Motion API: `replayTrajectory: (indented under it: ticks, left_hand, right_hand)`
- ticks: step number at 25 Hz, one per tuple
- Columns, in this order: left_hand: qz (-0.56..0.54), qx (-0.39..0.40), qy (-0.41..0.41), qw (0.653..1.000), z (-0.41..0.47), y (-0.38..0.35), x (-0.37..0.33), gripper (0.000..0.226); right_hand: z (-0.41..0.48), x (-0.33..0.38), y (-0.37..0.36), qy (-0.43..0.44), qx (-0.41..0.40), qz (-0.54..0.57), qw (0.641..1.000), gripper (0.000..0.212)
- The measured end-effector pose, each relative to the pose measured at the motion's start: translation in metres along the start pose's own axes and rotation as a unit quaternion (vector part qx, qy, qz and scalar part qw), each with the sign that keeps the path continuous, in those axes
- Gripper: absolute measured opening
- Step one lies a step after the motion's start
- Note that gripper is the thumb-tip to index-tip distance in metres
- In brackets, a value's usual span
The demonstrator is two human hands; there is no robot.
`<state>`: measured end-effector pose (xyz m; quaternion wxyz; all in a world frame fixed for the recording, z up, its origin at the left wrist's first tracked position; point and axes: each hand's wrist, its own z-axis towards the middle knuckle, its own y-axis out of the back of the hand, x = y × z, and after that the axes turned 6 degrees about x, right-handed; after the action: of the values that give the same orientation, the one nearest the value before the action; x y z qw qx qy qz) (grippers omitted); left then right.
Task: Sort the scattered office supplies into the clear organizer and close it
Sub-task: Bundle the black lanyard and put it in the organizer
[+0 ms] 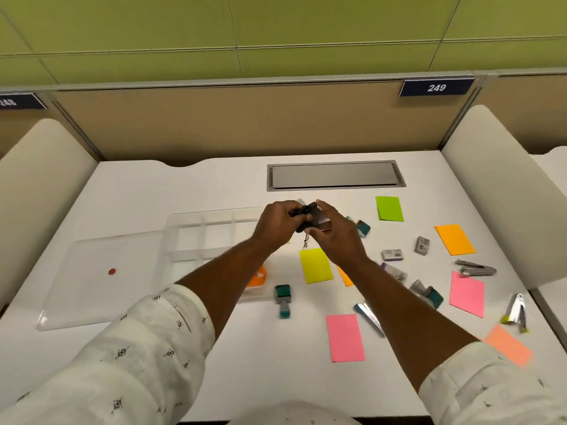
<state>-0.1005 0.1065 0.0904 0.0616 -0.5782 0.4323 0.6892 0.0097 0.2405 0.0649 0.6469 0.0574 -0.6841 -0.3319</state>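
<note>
My left hand [276, 228] and my right hand [334, 234] meet above the desk, both gripping a small black object [308, 214] with a metal clip dangling below it. The clear organizer [196, 237] with its divided compartments lies just left of my hands, and its open lid [98, 277], marked by a red dot, is flat further left. An orange item [257, 277] sits in the organizer's near right corner, partly behind my left forearm. Scattered on the right are sticky notes, staple boxes [392, 254] and staple removers [477, 268].
A teal stamp [283, 297] lies near the organizer's front edge. Yellow [316, 265], pink [345, 337], green [389, 208] and orange [455, 239] notes dot the desk. A grey cable hatch [336, 176] is set in at the back. White side partitions flank the desk.
</note>
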Motion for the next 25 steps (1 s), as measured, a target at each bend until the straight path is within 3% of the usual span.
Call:
replayTrajectory:
  ticks: [6,10,16,18,21,23,25]
  left_hand:
    - [0.001,0.023,0.010,1.000,-0.039,0.068,0.055,0.011]
    - [0.053,0.045,0.014,0.998,-0.066,0.103,0.090,0.016]
    - [0.157,0.046,0.010,0.987,-0.094,0.114,0.143,0.054]
    - [0.212,0.082,0.007,0.974,-0.095,0.108,0.158,0.069]
    - [0.315,0.146,-0.008,0.938,-0.091,0.098,0.169,0.092]
    - [0.366,0.171,-0.030,0.914,-0.089,0.090,0.174,0.103]
    - [0.385,0.188,-0.040,0.903,-0.089,0.085,0.178,0.111]
  right_hand:
    - [-0.003,0.041,-0.081,0.034,-0.036,-0.019,0.999,0.029]
    - [-0.011,0.053,-0.127,0.025,-0.013,-0.040,0.999,0.022]
    - [-0.012,0.043,-0.164,-0.054,0.053,-0.057,0.995,0.016]
    - [-0.012,0.036,-0.171,-0.061,0.101,-0.160,0.980,0.018]
    - [-0.012,0.032,-0.177,0.014,0.141,-0.412,0.900,0.022]
    - [-0.012,0.027,-0.179,0.046,0.139,-0.453,0.879,0.026]
    - [-0.014,0.022,-0.179,0.067,0.132,-0.448,0.882,0.031]
